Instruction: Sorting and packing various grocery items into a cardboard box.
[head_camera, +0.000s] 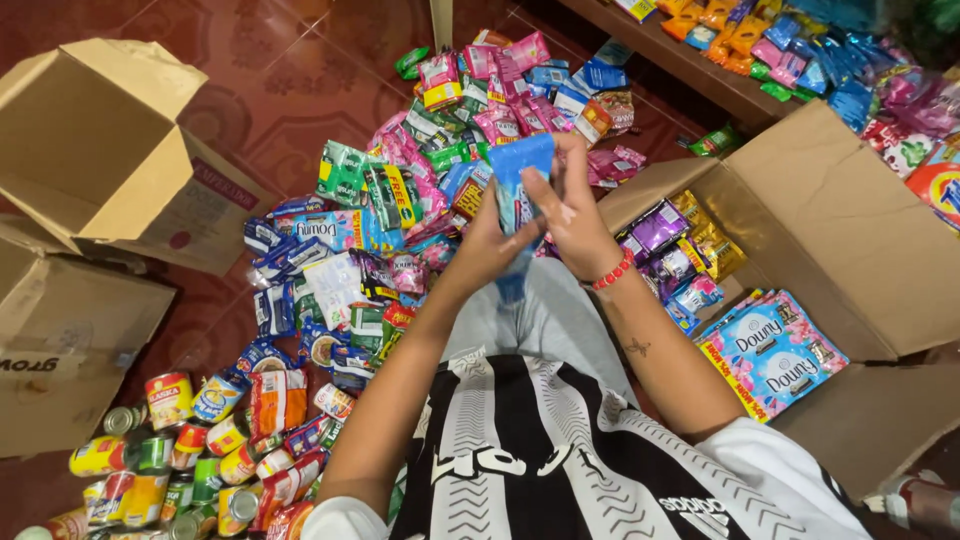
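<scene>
Both hands, left (487, 243) & right (572, 212), are pinched on a blue sachet strip (519, 185), held up over the lap, above the sachet pile (400, 210) on the floor. Prob. light, floppy, slick film; best gripped at sealed edges.

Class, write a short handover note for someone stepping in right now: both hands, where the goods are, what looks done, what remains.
Left hand and right hand together hold a blue sachet strip above the lap.
Sachet pile covers the floor ahead; cans lie lower left.
Open box on the right holds a few packets.
Empty open box stands left.
Most goods remain loose on the floor.
</scene>
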